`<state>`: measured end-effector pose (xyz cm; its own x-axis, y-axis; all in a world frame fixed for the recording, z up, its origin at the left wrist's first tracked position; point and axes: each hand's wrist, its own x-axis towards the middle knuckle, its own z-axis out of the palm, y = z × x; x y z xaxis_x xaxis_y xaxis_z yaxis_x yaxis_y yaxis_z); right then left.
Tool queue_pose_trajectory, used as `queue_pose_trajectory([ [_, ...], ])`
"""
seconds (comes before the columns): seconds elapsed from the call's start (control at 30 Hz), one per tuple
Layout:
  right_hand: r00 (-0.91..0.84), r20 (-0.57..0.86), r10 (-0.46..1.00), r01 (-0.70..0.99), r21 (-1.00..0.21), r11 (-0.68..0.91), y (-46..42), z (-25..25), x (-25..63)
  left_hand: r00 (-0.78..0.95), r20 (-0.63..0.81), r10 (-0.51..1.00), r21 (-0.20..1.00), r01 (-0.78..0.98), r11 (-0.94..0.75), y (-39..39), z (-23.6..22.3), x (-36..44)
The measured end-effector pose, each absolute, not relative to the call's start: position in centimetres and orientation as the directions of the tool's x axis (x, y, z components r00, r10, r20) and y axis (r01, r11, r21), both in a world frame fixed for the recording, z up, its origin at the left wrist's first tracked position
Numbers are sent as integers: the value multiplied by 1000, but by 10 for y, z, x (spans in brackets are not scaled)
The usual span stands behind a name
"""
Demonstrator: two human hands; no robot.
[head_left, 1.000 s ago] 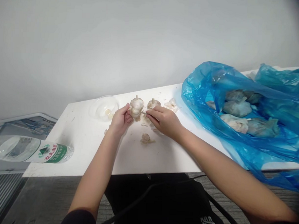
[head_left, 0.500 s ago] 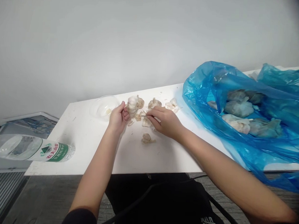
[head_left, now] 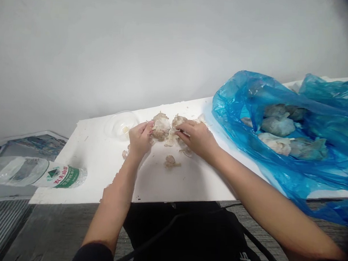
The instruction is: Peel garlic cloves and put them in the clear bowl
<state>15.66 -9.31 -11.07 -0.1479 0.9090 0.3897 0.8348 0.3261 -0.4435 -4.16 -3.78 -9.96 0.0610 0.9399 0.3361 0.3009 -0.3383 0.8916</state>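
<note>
My left hand (head_left: 139, 139) is closed on a garlic bulb (head_left: 160, 125) above the white table (head_left: 98, 162), fingers pinching its left side. My right hand (head_left: 197, 138) is closed round a thin metal tool (head_left: 174, 129) whose tip points at the bulb. Loose garlic skins and a second bulb (head_left: 178, 120) lie just behind my hands. A small piece of garlic (head_left: 170, 161) rests on the table in front of them.
A clear plastic bowl (head_left: 119, 125) with a few cloves stands left of the bulb. A water bottle (head_left: 38, 173) lies on its side at the table's left edge. A blue plastic bag (head_left: 282, 130) holding several garlic bulbs fills the right side.
The bulb in my left hand has turned and come down closer to the table. My right hand has moved a little right and towards the bulb with the tool.
</note>
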Motion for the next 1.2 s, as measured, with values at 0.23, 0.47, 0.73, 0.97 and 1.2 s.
queue_pose_trajectory([
  [0.23, 87, 504, 859, 744, -606, 280, -91, -110, 156, 280, 457, 845, 705, 465, -535, -49, -98, -37],
  [0.47, -150, 492, 858, 600, -644, 474, -88, -112, 158, 207, 350, 914, 849, 343, -403, -46, -104, -35],
  [0.73, -98, 357, 929, 648, -685, 332, -91, -105, 165, -10, 373, 928, 892, 280, -355, -37, -101, -40],
  [0.97, -120, 428, 896, 635, -661, 400, -89, -107, 163, 174, 359, 917, 835, 379, -399, -41, -104, -40],
  [1.2, -99, 381, 919, 737, -593, 325, -89, -103, 168, 142, 311, 940, 876, 340, -341, -36, -111, -39],
])
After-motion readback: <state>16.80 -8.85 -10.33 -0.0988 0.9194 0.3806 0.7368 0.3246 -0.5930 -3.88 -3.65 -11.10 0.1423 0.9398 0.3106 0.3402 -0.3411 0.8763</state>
